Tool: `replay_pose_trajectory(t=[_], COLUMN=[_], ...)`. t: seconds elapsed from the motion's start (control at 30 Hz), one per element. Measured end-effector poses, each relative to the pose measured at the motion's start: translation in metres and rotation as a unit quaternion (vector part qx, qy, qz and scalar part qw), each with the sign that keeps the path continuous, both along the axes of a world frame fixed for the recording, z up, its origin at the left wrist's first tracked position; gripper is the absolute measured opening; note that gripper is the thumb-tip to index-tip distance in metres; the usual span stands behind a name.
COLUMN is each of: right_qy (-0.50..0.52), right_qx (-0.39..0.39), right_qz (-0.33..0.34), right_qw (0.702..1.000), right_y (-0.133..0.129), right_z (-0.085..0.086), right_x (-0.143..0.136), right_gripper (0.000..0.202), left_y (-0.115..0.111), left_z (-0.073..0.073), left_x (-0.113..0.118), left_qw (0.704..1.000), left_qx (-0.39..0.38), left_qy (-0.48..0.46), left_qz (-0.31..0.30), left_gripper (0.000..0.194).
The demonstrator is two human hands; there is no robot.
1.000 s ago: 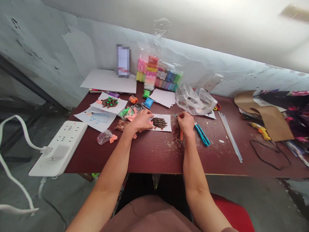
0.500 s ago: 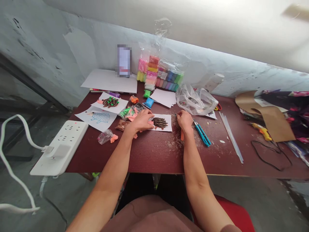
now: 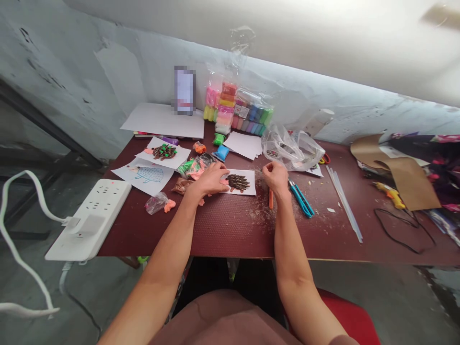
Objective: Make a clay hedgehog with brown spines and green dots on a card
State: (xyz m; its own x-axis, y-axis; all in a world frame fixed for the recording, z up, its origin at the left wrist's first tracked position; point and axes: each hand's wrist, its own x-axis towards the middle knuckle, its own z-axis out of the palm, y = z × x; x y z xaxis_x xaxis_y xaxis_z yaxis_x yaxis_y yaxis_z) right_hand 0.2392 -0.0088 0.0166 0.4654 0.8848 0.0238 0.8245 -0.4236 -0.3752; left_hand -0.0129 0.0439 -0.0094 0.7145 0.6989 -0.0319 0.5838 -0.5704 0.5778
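Note:
My left hand [image 3: 214,179] rests on the left end of a white paper card [image 3: 251,175], thumb and fingers curved around that end. On the card is a hedgehog shape [image 3: 237,182] of dark brown overlapping scales, its pinkish front partly covered by my fingers. To the right of the card, my right hand [image 3: 276,177] is closed in a pinch just above the table; whatever it holds is hidden. An orange-handled tool [image 3: 270,199] lies beneath my right wrist, and a teal-handled tool [image 3: 302,199] with a metal tip lies to its right.
Another hedgehog with green bits [image 3: 165,151] and a blue hedgehog drawing [image 3: 149,174] lie at left, near a power strip [image 3: 97,206]. Colourful clay packs [image 3: 226,108] stand behind. Clear sticks [image 3: 344,203] and a yellow glue gun [image 3: 393,197] are at right. Crumbs litter the middle.
My right hand has lifted and turned slightly, its fingertips drawn in, and more of the orange-handled tool shows. My left hand and the card have stayed put.

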Motion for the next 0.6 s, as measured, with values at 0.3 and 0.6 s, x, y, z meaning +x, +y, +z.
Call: replay_pose_trajectory(t=[0.3,0.6], right_qy=[0.214,0.137], right_qx=[0.052,-0.003], right_qz=[0.046,0.031], right_qw=[0.974,0.990], right_y=[-0.018,-0.018], right_z=[-0.018,-0.013], right_x=[-0.009,-0.020], right_gripper=[0.023,0.024], left_y=[-0.001,0.000], left_z=[0.002,-0.001], left_x=[-0.001,0.000], left_qw=[1.000,1.000], left_qx=[-0.005,0.001], left_qy=[0.007,0.010], left_qz=[0.002,0.003], left_gripper=[0.059,0.059])
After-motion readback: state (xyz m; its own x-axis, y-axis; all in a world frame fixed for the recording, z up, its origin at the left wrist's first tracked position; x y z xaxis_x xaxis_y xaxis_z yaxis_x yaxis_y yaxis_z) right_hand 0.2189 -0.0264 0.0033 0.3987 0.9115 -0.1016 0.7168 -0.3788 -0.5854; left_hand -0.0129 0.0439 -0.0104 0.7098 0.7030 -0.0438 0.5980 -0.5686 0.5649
